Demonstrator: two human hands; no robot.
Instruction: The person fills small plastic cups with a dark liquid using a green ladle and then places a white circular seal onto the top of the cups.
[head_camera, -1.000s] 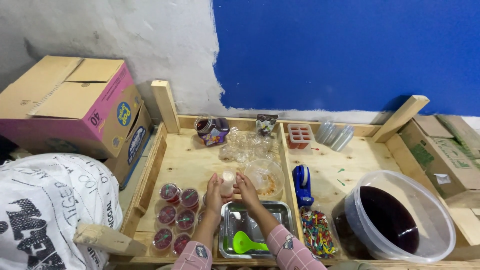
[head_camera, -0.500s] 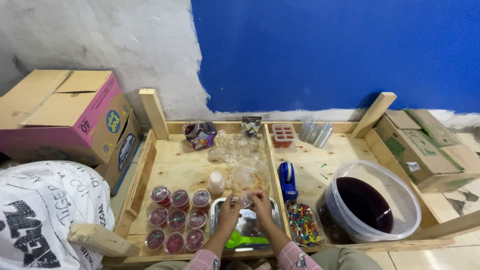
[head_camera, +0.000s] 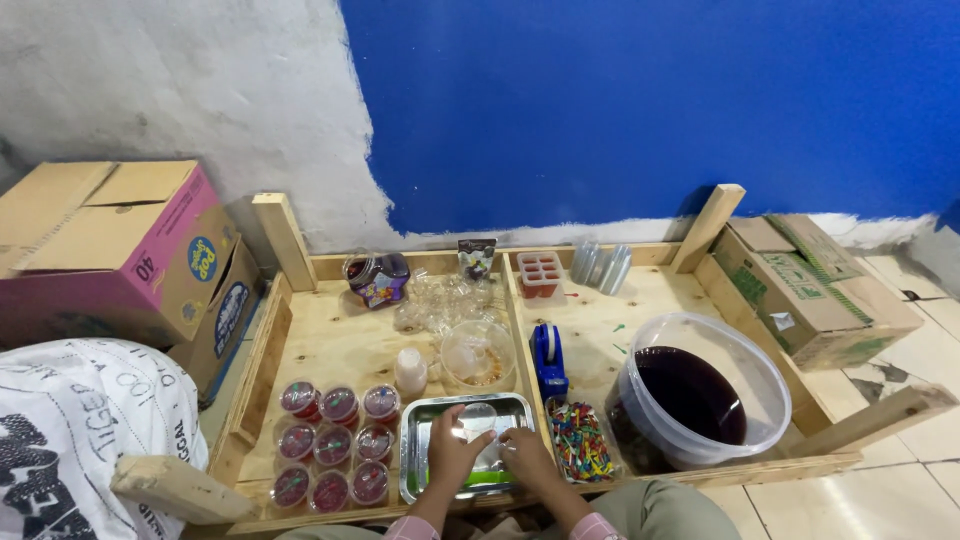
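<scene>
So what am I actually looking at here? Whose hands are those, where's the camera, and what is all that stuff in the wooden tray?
There is no machine here: a person wears a camera on the head, looking down at their own hands. The left hand and right hand rest together over a steel tray, handling something small and clear; what exactly is too small to tell. Beside it stand filled red cups with lids, a clear bowl, a small pale bottle, a box of coloured sticks and a bucket of dark liquid. All sit on a low wooden table.

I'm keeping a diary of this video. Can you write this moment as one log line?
left hand: on clear cup in metal tray | right hand: touching cup too | filled red cups: left of tray | bucket: dark liquid
</scene>
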